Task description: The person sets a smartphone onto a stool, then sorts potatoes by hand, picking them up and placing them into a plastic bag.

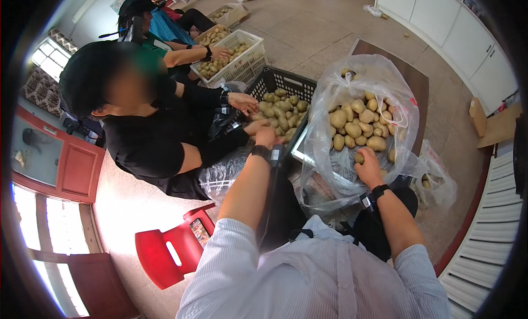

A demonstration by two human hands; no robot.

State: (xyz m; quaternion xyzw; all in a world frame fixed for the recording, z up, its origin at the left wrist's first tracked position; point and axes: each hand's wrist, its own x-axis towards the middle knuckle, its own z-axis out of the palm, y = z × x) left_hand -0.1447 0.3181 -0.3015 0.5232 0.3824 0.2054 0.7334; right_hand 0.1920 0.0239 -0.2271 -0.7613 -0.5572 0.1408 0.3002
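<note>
My right hand point(369, 169) has its fingers closed around a potato point(359, 158) inside a clear plastic bag point(319, 173). More potatoes point(357, 121) fill the open bag, which stands in front of me to the right. My left hand point(268, 137) is at the near left side of a black crate point(283, 79) of potatoes point(281, 110). Its fingers look curled, but what they hold, if anything, is hidden behind the hand. Just beyond it, a co-worker's hands point(242, 103) are over the same crate.
A co-worker in black point(143, 137) sits close on my left. Farther back, another person reaches into a white crate point(254, 51) of potatoes. A red chair point(159, 253) stands at lower left. Beyond the bag is a brown board point(412, 80); another plastic bag point(440, 181) lies to the right.
</note>
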